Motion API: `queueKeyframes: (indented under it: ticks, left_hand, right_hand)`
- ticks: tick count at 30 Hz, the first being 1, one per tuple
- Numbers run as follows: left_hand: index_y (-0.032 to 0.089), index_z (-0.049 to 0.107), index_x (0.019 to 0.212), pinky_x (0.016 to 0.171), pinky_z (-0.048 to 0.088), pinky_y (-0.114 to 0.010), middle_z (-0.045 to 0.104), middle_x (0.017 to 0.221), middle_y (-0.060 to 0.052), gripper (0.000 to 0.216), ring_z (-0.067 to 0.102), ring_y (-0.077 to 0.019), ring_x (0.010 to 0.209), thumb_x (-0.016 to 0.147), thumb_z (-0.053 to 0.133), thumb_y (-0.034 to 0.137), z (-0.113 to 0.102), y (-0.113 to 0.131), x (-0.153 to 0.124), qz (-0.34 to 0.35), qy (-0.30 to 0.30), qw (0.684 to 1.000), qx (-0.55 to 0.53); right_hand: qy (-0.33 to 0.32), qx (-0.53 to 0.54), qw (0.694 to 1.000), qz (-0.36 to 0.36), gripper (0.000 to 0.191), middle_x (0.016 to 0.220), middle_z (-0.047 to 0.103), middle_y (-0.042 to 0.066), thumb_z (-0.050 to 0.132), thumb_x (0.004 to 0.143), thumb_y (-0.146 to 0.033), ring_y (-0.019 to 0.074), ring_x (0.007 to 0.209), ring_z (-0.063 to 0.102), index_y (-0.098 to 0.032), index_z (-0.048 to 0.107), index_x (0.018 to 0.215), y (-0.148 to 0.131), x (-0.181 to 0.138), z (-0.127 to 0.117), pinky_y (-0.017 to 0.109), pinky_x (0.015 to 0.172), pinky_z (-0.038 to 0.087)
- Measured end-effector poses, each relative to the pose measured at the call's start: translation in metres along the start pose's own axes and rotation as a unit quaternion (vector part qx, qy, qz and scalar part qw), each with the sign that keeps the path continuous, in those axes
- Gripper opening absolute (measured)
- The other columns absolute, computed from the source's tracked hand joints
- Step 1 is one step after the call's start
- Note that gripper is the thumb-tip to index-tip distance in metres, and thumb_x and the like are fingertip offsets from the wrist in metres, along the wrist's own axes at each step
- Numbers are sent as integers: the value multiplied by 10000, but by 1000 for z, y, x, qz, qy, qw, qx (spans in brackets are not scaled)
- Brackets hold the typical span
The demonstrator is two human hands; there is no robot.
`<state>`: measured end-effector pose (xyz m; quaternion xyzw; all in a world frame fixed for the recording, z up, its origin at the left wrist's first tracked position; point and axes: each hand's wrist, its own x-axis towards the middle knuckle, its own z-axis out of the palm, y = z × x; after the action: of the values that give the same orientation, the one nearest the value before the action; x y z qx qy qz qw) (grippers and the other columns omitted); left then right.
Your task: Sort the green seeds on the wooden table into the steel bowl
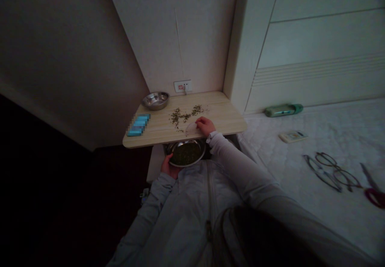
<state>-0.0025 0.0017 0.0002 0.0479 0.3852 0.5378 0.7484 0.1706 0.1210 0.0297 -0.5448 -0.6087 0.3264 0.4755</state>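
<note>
My left hand (170, 167) grips the rim of a metal bowl (203, 151) just below the table's front edge, close against my body. Dark green bits (187, 153) fill much of that bowl. Over the front of the small wooden table (225, 118), my right hand (205, 126) is closed on a thin, see-through piece with a rounded edge (191, 128); its exact kind is unclear. Small dried green bits (177, 117) lie scattered on the tabletop just beyond and left of this piece.
A second metal bowl (155, 100) stands at the table's back left, behind a blurred blue-screened phone (139, 125). A wall socket (183, 86) is behind. On the bed at right are a green bottle-like object (283, 110), a pale handheld device (293, 136), glasses (326, 160) and scissors (374, 194).
</note>
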Motion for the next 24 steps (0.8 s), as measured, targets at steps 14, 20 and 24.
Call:
queueKeyframes:
  ticks: [14, 20, 24]
  left_hand:
    - [128, 572, 815, 788, 407, -394, 643, 752, -72, 232, 527, -233, 906, 676, 420, 234, -3, 0, 2, -11, -24, 1000, -7]
    - [129, 567, 809, 785, 411, -388, 643, 736, -66, 224, 539, -227, 883, 680, 414, 230, -3, 0, 3, -8, -11, 1000, -6]
    - [131, 559, 839, 780, 413, -394, 641, 745, -67, 240, 538, -226, 883, 680, 412, 234, -4, 0, 4, -13, -13, 1000, -6]
  right_hand:
    - [6, -7, 1000, -1, 113, 507, 528, -53, 429, 612, -219, 88, 552, 492, -182, 524, 659, -5, -3, -1, 221, 597, 379]
    - [11, -25, 1000, -1, 131, 514, 533, -49, 427, 618, -233, 88, 536, 479, -179, 530, 677, -5, -4, -2, 222, 583, 376]
    - [13, -27, 1000, -5, 129, 516, 535, -48, 426, 620, -235, 89, 542, 482, -181, 531, 673, -4, -4, -3, 222, 585, 376]
